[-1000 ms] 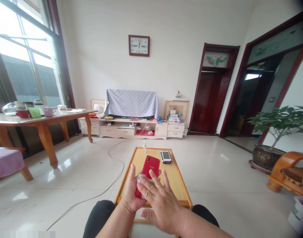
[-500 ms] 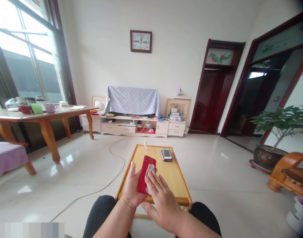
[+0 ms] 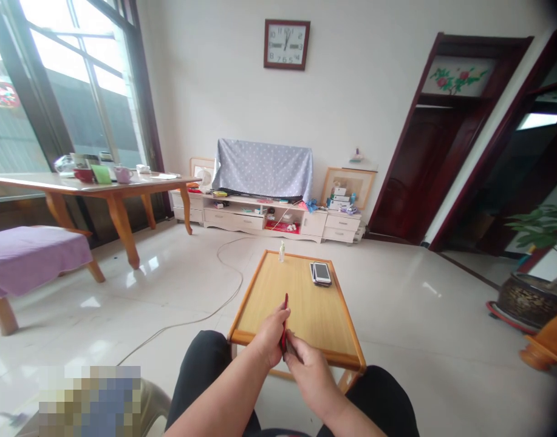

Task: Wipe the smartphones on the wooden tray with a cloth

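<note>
A red phone (image 3: pixel 285 321) stands on its edge between my two hands, so only its thin side shows. My left hand (image 3: pixel 269 334) is closed round it from the left. My right hand (image 3: pixel 308 367) is closed against its right side; the white wipe is hidden under those fingers. Both hands hover over the near edge of a small wooden tray table (image 3: pixel 300 300). At the far right of the table lie stacked phones (image 3: pixel 321 273). A small clear bottle (image 3: pixel 282 250) stands at its far edge.
A cable (image 3: pixel 223 285) snakes over the tiled floor to the left. A long wooden table (image 3: pixel 100 188) with cups and a purple-covered bench (image 3: pixel 32 258) stand at left. A TV cabinet (image 3: pixel 264 218) lines the far wall. A potted plant (image 3: pixel 533 279) is at right.
The red phone lay flat on my left palm with my right hand wiping its back; now it is turned on edge, pinched between both hands, lower and nearer. The view shifted.
</note>
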### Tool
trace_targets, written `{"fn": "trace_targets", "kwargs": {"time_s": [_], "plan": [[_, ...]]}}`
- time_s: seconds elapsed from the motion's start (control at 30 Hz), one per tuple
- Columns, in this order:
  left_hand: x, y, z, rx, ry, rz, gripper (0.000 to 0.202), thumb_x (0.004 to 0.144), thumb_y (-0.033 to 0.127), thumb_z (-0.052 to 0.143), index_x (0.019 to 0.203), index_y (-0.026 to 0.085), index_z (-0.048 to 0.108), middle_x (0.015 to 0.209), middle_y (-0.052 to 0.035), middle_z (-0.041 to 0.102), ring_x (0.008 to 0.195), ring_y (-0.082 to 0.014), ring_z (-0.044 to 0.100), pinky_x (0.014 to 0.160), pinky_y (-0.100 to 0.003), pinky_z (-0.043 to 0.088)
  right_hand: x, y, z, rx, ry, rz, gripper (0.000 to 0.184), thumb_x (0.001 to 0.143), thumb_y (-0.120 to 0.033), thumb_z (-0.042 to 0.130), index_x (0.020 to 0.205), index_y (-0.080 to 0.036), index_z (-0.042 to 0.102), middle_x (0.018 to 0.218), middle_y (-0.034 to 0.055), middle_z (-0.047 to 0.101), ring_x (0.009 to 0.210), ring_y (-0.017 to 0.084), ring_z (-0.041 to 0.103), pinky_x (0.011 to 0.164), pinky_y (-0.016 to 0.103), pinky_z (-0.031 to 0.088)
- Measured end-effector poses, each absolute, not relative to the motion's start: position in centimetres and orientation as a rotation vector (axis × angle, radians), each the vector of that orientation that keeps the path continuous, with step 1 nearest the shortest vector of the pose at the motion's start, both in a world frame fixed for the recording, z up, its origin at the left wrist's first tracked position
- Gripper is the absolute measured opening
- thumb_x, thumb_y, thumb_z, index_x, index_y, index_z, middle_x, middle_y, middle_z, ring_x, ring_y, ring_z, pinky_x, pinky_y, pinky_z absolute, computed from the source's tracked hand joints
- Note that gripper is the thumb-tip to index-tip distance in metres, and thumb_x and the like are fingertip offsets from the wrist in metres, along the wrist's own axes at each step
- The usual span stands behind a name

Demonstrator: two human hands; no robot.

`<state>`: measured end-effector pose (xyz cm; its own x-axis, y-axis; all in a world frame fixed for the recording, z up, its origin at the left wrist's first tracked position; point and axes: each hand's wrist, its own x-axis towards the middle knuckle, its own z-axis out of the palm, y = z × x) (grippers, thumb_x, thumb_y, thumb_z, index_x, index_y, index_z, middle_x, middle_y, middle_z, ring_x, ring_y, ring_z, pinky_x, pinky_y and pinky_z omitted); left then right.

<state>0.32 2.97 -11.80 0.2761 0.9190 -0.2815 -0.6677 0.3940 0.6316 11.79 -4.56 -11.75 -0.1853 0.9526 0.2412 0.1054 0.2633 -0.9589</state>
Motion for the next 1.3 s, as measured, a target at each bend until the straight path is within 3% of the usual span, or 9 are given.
{"fn": "trace_targets", "kwargs": {"time_s": [0.13,0.3,0.43,0.6,0.83,1.0,1.17,1.3], "plan": [[-0.1,5.0,-13.5,0.708,0.967,1.201,0.054,0.077,0.029,0.071,0.129,0.024,0.056,0.114,-0.0050,0.067,0.093,-0.0160,0.061,0.073,-0.023,0.043,12.3,-3.3,-13.5,-1.083,-1.335,1.220,0.035,0.087,-0.049,0.065,0.099,-0.017,0.072,0.088,0.0077,0.074,0.085,0.026,0.070,0.081,0.041,0.056],[-0.5,7.6,-15.7,1.125,1.254,1.158,0.056,0.070,0.027,0.075,0.123,0.018,0.060,0.114,-0.0096,0.065,0.110,-0.0264,0.055,0.096,-0.034,0.041,13.5,-1.3,-16.0,-1.166,-1.009,1.321,0.038,0.080,-0.051,0.070,0.101,-0.019,0.064,0.090,0.0048,0.071,0.078,0.020,0.067,0.068,0.032,0.055],[-1.2,9.6,-17.6,1.420,1.483,1.011,0.058,0.059,0.017,0.076,0.115,0.018,0.062,0.128,-0.0123,0.055,0.125,-0.0336,0.043,0.111,-0.043,0.028,14.1,0.5,-18.3,-1.274,-0.868,1.246,0.046,0.070,-0.052,0.080,0.096,-0.019,0.061,0.077,0.0006,0.068,0.066,0.016,0.062,0.058,0.025,0.048],[-1.4,10.9,-18.7,1.738,1.632,0.759,0.055,0.061,0.017,0.072,0.114,0.020,0.058,0.134,-0.0116,0.050,0.127,-0.0331,0.042,0.111,-0.045,0.031,14.6,1.9,-20.2,-1.353,-0.808,1.234,0.049,0.066,-0.055,0.081,0.093,-0.018,0.063,0.074,-0.0004,0.068,0.060,0.012,0.056,0.052,0.021,0.041],[-1.0,13.0,-19.3,1.996,1.725,0.496,0.052,0.071,0.028,0.067,0.121,0.022,0.051,0.144,-0.0129,0.043,0.133,-0.0316,0.040,0.111,-0.044,0.034,15.3,3.1,-21.0,-1.366,-0.777,1.200,0.054,0.067,-0.054,0.081,0.106,-0.020,0.064,0.092,0.0036,0.071,0.078,0.017,0.064,0.060,0.025,0.048],[-0.7,14.6,-19.6,2.098,1.752,0.393,0.053,0.077,0.034,0.063,0.126,0.022,0.048,0.146,-0.0138,0.043,0.137,-0.0305,0.038,0.111,-0.045,0.033,15.5,4.4,-21.2,-1.321,-0.703,1.196,0.054,0.068,-0.055,0.081,0.106,-0.020,0.063,0.083,0.0009,0.067,0.068,0.016,0.061,0.053,0.025,0.049],[-0.4,16.0,-18.8,2.181,1.744,0.349,0.077,0.075,0.044,0.066,0.143,0.023,0.034,0.153,-0.0139,0.038,0.141,-0.0297,0.035,0.113,-0.043,0.030,15.2,6.7,-20.0,-1.246,-0.670,1.184,0.045,0.072,-0.052,0.079,0.096,-0.017,0.066,0.079,0.0008,0.067,0.066,0.015,0.061,0.054,0.024,0.050],[-1.3,15.9,-17.7,2.210,1.774,0.375,0.102,0.069,0.060,0.067,0.151,0.020,0.023,0.156,-0.0149,0.034,0.144,-0.0327,0.027,0.114,-0.045,0.025,15.5,8.5,-18.7,-1.173,-0.703,1.233,0.044,0.070,-0.043,0.079,0.103,-0.017,0.067,0.093,0.0041,0.072,0.081,0.018,0.066,0.065,0.026,0.053]]}}
